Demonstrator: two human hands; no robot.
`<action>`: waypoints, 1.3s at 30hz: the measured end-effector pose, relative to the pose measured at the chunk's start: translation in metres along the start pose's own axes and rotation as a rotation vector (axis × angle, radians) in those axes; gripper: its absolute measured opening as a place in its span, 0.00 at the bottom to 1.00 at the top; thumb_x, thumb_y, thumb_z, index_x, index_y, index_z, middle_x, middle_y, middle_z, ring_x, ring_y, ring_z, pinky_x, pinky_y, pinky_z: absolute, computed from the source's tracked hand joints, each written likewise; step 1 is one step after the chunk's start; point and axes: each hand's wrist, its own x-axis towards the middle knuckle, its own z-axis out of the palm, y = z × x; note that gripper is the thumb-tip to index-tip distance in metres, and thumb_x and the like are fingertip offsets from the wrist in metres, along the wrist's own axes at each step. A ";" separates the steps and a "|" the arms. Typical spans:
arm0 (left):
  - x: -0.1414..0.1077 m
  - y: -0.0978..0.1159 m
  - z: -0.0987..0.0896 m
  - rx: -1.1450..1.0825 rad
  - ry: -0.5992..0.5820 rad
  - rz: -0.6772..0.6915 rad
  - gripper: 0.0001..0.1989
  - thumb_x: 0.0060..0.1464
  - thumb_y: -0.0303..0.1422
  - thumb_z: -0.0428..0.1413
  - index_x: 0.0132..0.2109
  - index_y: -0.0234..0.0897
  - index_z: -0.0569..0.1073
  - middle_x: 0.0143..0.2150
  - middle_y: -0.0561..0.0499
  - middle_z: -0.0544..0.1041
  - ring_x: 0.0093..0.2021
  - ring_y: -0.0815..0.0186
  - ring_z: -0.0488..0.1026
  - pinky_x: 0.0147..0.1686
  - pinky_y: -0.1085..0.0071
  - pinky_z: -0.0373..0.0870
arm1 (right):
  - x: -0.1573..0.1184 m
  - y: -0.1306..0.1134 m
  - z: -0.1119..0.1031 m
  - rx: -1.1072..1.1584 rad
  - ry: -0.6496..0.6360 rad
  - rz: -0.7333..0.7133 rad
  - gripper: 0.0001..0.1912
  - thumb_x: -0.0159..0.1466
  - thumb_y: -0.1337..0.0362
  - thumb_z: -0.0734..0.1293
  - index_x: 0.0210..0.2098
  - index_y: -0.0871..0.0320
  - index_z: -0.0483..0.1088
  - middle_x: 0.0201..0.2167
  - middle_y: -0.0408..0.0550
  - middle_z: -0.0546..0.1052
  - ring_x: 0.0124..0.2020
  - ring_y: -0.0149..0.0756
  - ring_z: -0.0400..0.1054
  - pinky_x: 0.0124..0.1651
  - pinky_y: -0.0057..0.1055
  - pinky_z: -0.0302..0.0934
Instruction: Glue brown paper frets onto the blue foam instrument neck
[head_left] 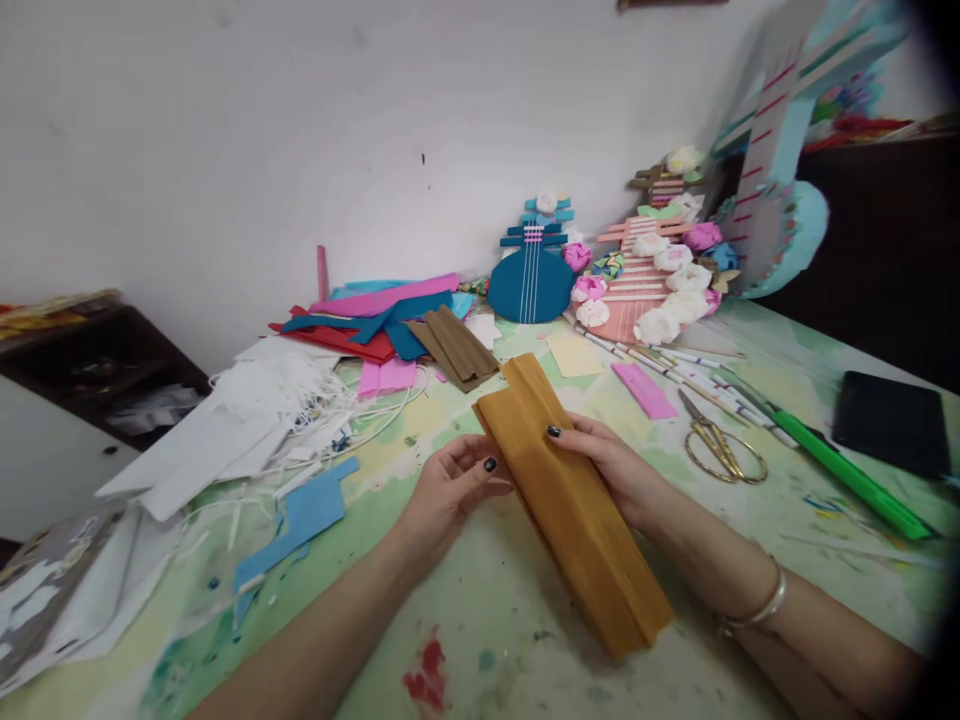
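Observation:
A folded length of mustard-yellow crepe paper [574, 500] is held up at a slant over the middle of the table. My right hand [607, 455] grips its right side, thumb on the front face and fingers behind. Beside the paper's left edge is my left hand [457, 490], loosely curled with thumb and fingers apart. Some of its fingertips reach the edge or go behind it; whether they touch is unclear. Behind the paper lies a brown folded crepe paper piece [456, 348].
Gold-handled scissors [712, 445], a green utility knife [851, 475] and a black flat object [891, 422] lie right. Blue scraps [311, 508] and white sheets [217, 440] lie left. A blue lute-shaped craft [531, 285] and a pink flowered one [626, 290] lean at the wall.

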 end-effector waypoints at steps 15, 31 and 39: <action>0.006 0.011 -0.015 -0.064 0.060 -0.044 0.11 0.43 0.30 0.65 0.37 0.32 0.79 0.35 0.46 0.79 0.34 0.65 0.75 0.35 0.70 0.72 | 0.003 0.009 -0.001 0.065 0.009 0.048 0.16 0.54 0.62 0.70 0.43 0.57 0.71 0.39 0.49 0.78 0.35 0.39 0.73 0.38 0.32 0.66; 0.007 0.010 -0.019 -0.048 0.040 -0.053 0.10 0.47 0.31 0.62 0.39 0.32 0.79 0.35 0.44 0.79 0.34 0.65 0.74 0.36 0.68 0.72 | 0.005 0.007 -0.006 0.001 0.039 0.004 0.18 0.55 0.63 0.70 0.45 0.56 0.71 0.43 0.50 0.77 0.38 0.41 0.73 0.40 0.34 0.67; 0.009 0.008 -0.020 -0.002 0.056 -0.059 0.09 0.47 0.30 0.62 0.38 0.32 0.79 0.35 0.45 0.79 0.33 0.67 0.74 0.35 0.68 0.72 | 0.008 0.009 -0.013 -0.027 -0.003 -0.017 0.18 0.55 0.62 0.70 0.46 0.56 0.71 0.45 0.50 0.77 0.39 0.41 0.73 0.41 0.34 0.66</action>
